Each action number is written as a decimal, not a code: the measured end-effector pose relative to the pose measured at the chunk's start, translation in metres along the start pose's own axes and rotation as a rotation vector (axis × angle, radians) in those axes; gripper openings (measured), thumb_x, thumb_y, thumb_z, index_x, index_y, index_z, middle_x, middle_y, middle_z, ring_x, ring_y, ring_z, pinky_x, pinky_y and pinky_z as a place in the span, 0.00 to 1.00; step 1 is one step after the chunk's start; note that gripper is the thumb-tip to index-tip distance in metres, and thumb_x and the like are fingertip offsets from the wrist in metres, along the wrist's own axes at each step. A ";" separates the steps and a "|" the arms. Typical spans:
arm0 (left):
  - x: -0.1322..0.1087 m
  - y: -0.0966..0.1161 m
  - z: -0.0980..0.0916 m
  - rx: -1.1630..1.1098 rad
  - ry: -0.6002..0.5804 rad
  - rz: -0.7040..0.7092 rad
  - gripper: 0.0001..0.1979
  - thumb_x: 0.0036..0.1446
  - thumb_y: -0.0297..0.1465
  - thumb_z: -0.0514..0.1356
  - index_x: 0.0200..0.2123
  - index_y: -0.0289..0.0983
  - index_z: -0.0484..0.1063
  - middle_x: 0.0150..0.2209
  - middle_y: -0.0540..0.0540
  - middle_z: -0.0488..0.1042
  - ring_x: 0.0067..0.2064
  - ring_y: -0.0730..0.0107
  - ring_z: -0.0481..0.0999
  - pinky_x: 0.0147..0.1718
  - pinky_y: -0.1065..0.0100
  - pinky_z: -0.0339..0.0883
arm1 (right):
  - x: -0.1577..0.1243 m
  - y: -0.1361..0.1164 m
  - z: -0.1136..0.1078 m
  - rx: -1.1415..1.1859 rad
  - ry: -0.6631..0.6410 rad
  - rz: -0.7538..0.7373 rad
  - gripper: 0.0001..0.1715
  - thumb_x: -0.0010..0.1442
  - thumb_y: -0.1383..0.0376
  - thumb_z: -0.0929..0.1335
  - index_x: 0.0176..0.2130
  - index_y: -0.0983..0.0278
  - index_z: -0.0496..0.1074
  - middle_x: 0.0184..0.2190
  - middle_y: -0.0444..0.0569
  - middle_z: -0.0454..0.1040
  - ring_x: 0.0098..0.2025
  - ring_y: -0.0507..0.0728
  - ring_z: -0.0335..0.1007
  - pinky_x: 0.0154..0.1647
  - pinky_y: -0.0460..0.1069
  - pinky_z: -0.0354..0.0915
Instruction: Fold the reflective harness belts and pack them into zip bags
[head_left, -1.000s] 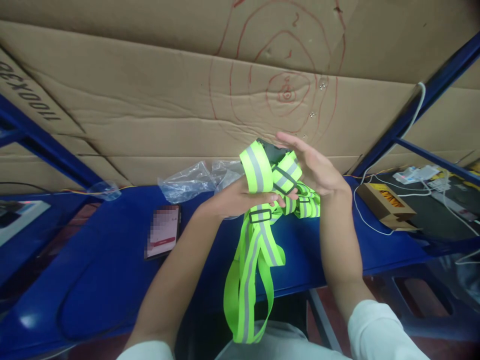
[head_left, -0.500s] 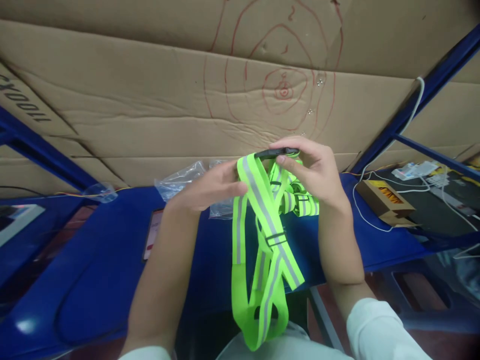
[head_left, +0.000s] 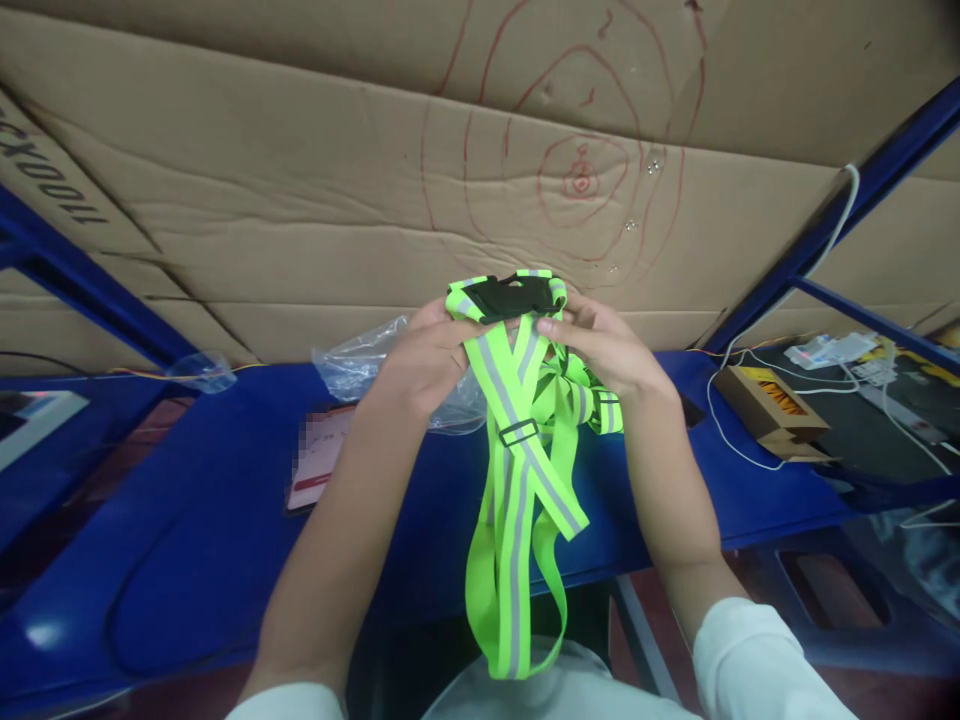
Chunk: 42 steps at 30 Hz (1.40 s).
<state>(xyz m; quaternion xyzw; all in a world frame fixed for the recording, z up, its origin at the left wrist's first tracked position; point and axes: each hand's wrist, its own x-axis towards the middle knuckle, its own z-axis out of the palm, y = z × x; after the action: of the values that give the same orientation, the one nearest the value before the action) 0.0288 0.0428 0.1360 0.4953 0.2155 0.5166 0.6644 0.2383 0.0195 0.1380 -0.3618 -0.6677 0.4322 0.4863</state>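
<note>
Above table (head_left: 187,500), left hand (head_left: 420,360), right hand (head_left: 604,350) on buckle (head_left: 504,295), straps (head_left: 517,480) partly hiding fingers (head_left: 555,326)

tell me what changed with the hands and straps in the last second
The right hand, open before, closed on the black buckle; the left hand moved from the bunched reflective straps up to the buckle's other end. The straps fell loose and hang crossed. The plastic bag, phone and blue table are unchanged.
</note>
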 end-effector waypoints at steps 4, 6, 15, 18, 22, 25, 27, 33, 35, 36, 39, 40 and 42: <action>0.002 -0.004 0.002 -0.018 0.017 -0.038 0.20 0.49 0.31 0.78 0.46 0.38 0.82 0.43 0.44 0.86 0.47 0.58 0.85 0.48 0.64 0.79 | 0.008 0.007 0.012 0.135 0.095 -0.031 0.22 0.50 0.55 0.83 0.43 0.60 0.83 0.44 0.45 0.85 0.47 0.56 0.80 0.58 0.52 0.73; 0.001 -0.005 0.004 -0.024 0.029 0.021 0.20 0.49 0.30 0.77 0.46 0.38 0.82 0.46 0.43 0.86 0.51 0.56 0.85 0.51 0.63 0.79 | 0.011 0.010 0.016 0.128 0.171 -0.029 0.23 0.47 0.55 0.84 0.42 0.59 0.84 0.44 0.43 0.85 0.48 0.56 0.80 0.59 0.52 0.72; 0.007 -0.001 -0.005 -0.033 0.082 0.088 0.18 0.49 0.31 0.78 0.45 0.38 0.84 0.50 0.44 0.85 0.49 0.59 0.86 0.48 0.64 0.81 | -0.014 -0.019 0.002 0.070 -0.077 0.086 0.27 0.59 0.49 0.79 0.53 0.59 0.81 0.51 0.48 0.83 0.51 0.57 0.78 0.57 0.52 0.72; 0.007 -0.001 -0.007 -0.057 0.075 0.102 0.16 0.52 0.28 0.76 0.45 0.37 0.83 0.50 0.44 0.85 0.51 0.61 0.85 0.50 0.66 0.80 | -0.015 -0.020 0.002 0.157 -0.046 0.160 0.27 0.59 0.48 0.79 0.51 0.60 0.82 0.50 0.49 0.83 0.49 0.57 0.78 0.55 0.51 0.74; 0.005 0.001 -0.005 -0.076 0.041 0.076 0.19 0.52 0.25 0.75 0.48 0.40 0.82 0.53 0.46 0.84 0.54 0.60 0.84 0.54 0.65 0.79 | -0.003 -0.001 0.012 0.256 -0.052 0.202 0.30 0.54 0.48 0.81 0.52 0.58 0.81 0.48 0.47 0.82 0.44 0.54 0.77 0.43 0.47 0.74; 0.000 0.008 -0.001 -0.062 0.006 0.045 0.23 0.52 0.24 0.73 0.52 0.42 0.81 0.58 0.47 0.82 0.58 0.58 0.82 0.57 0.63 0.78 | 0.003 0.008 0.018 0.209 -0.055 0.200 0.28 0.56 0.47 0.80 0.52 0.56 0.82 0.45 0.44 0.82 0.38 0.50 0.75 0.34 0.43 0.69; -0.006 0.014 0.002 -0.019 -0.009 0.069 0.22 0.52 0.24 0.73 0.51 0.41 0.81 0.57 0.46 0.82 0.59 0.56 0.82 0.57 0.62 0.78 | 0.003 0.006 0.019 0.121 -0.058 0.143 0.24 0.59 0.47 0.78 0.49 0.57 0.83 0.41 0.44 0.82 0.38 0.51 0.75 0.35 0.43 0.69; -0.023 0.041 -0.011 0.222 -0.126 0.064 0.16 0.56 0.30 0.73 0.49 0.39 0.83 0.47 0.45 0.85 0.42 0.58 0.85 0.40 0.63 0.82 | -0.011 -0.015 0.017 -0.035 0.061 -0.081 0.17 0.61 0.52 0.78 0.42 0.61 0.84 0.37 0.44 0.83 0.39 0.56 0.79 0.42 0.49 0.74; -0.026 0.049 -0.019 0.195 -0.164 0.054 0.15 0.56 0.29 0.73 0.47 0.38 0.83 0.40 0.46 0.85 0.32 0.66 0.83 0.32 0.67 0.79 | -0.015 -0.021 0.019 0.021 0.094 -0.049 0.16 0.61 0.52 0.77 0.42 0.61 0.83 0.35 0.44 0.82 0.37 0.55 0.79 0.38 0.49 0.75; -0.027 0.052 -0.022 0.160 -0.173 0.043 0.14 0.55 0.29 0.73 0.46 0.37 0.83 0.37 0.46 0.85 0.29 0.68 0.81 0.29 0.69 0.77 | -0.017 -0.023 0.022 0.051 0.093 -0.035 0.17 0.62 0.52 0.77 0.42 0.61 0.82 0.34 0.44 0.81 0.36 0.55 0.79 0.37 0.49 0.75; -0.026 0.049 -0.018 0.080 -0.147 0.024 0.10 0.59 0.30 0.71 0.44 0.37 0.81 0.36 0.47 0.84 0.27 0.68 0.80 0.29 0.67 0.77 | -0.018 -0.024 0.036 0.108 0.083 -0.011 0.21 0.65 0.48 0.74 0.46 0.60 0.79 0.33 0.45 0.80 0.34 0.55 0.79 0.34 0.49 0.76; -0.024 0.045 -0.014 0.072 -0.128 0.040 0.10 0.60 0.30 0.70 0.45 0.37 0.81 0.37 0.47 0.84 0.29 0.67 0.81 0.31 0.66 0.78 | -0.016 -0.023 0.041 0.109 0.087 -0.009 0.22 0.65 0.47 0.73 0.48 0.59 0.78 0.34 0.45 0.80 0.34 0.55 0.79 0.34 0.49 0.77; -0.019 0.034 -0.006 0.059 -0.096 0.090 0.12 0.60 0.28 0.69 0.48 0.38 0.80 0.41 0.46 0.84 0.33 0.66 0.83 0.34 0.64 0.80 | -0.012 -0.018 0.049 0.085 0.127 -0.032 0.23 0.66 0.45 0.72 0.50 0.58 0.76 0.35 0.45 0.80 0.37 0.56 0.79 0.36 0.50 0.77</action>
<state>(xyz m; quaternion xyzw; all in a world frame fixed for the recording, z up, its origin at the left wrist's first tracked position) 0.0009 0.0276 0.1590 0.5482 0.1761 0.5151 0.6350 0.1931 -0.0087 0.1435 -0.3570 -0.6223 0.4284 0.5494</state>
